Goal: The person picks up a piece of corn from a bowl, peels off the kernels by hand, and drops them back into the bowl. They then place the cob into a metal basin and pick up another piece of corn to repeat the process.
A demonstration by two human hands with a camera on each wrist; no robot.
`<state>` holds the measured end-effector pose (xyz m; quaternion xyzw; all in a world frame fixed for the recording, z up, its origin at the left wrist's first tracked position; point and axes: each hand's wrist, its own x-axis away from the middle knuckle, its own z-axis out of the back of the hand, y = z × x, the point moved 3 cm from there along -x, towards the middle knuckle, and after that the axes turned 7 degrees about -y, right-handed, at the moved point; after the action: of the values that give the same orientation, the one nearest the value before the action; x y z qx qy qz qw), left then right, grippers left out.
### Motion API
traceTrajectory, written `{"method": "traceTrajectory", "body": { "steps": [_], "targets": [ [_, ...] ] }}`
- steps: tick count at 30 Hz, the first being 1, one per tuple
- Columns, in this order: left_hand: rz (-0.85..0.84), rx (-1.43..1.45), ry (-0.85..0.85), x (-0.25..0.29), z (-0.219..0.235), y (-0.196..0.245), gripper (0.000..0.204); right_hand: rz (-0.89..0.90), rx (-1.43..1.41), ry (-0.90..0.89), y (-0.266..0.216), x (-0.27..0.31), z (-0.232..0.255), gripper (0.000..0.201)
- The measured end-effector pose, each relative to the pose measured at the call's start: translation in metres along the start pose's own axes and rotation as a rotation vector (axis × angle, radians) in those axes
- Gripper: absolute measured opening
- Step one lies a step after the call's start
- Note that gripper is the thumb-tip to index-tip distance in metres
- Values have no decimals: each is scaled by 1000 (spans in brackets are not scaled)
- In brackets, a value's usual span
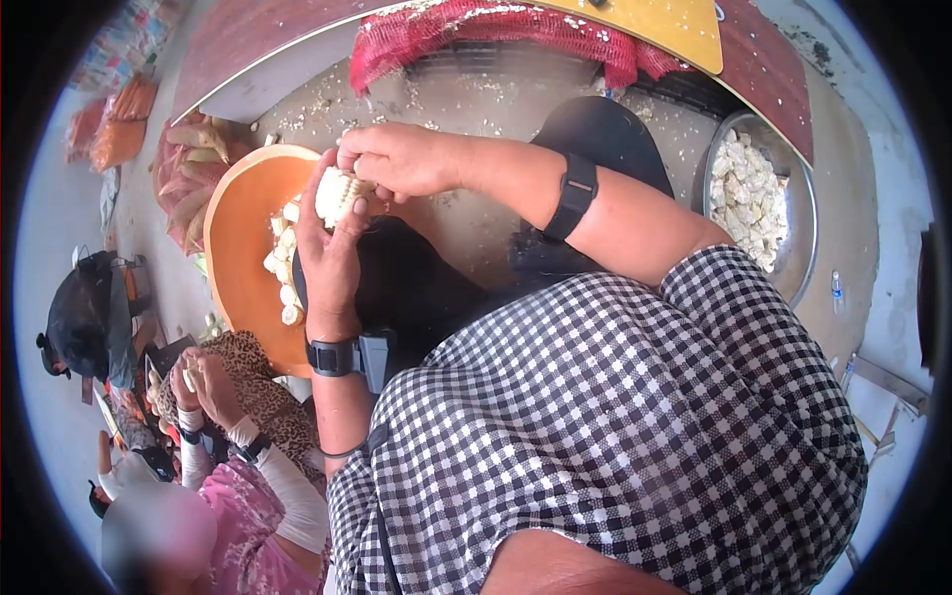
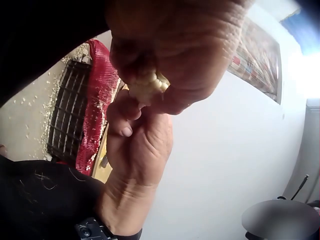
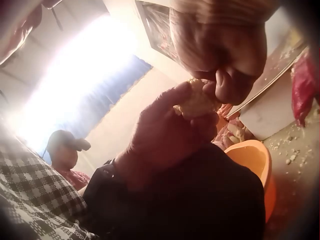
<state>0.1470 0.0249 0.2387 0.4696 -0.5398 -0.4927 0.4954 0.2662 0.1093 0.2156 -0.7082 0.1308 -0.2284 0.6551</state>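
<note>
A short piece of corn cob (image 1: pixel 338 198) with large white kernels is gripped in my left hand (image 1: pixel 329 260), above the thigh and beside the orange tub (image 1: pixel 230 233). My right hand (image 1: pixel 412 161) is brought against it from the other side, fingers curled in and thumb at the kernels. Seen from the left wrist, the cob piece (image 2: pixel 149 86) shows between the two hands, partly hidden by the left fingers. In the right wrist view, my right thumb and a finger pinch at the upper edge of the cob piece (image 3: pixel 197 102). Cut corn pieces (image 1: pixel 283 263) lie inside the tub.
At right stands a metal bowl (image 1: pixel 811 238) heaped with whitish chunks (image 1: pixel 744 188). Red mesh (image 1: pixel 476 35) drapes over a black crate (image 2: pixel 70 107) in front. Loose kernels litter the floor. Unpeeled corn ears (image 1: pixel 193 174) sit beyond the tub. Another person (image 1: pixel 258 496) works at lower left.
</note>
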Motion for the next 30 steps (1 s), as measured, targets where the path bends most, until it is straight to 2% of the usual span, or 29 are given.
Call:
{"method": "traceTrajectory", "body": {
  "steps": [3,6,10,13,18,21,24,27,30],
  "targets": [
    [-44,-26,2,-1,-2,0,62,38,-102,-50,-3,1,3,34],
    [-85,-115,-7,5,-6,-1,62,-24,-14,-73,3,3,-3,38],
    [-109,-202,-6,5,-8,1,61,2,-78,-47,10,3,-3,37],
    [-55,-119,0,11,-16,3,62,55,-50,-16,10,7,-6,33],
    [-93,23,3,9,-10,-7,61,94,-46,35,10,7,-6,28],
    [-114,104,-7,6,-9,-8,60,78,-235,32,11,1,-4,33],
    [-105,122,-4,6,-14,-6,60,96,-120,11,8,7,-4,41],
    [-88,112,17,10,-16,-7,61,130,-153,5,9,12,-9,48],
    [-75,147,30,9,-13,-13,63,110,-202,-20,15,10,-9,45]
  ]
}}
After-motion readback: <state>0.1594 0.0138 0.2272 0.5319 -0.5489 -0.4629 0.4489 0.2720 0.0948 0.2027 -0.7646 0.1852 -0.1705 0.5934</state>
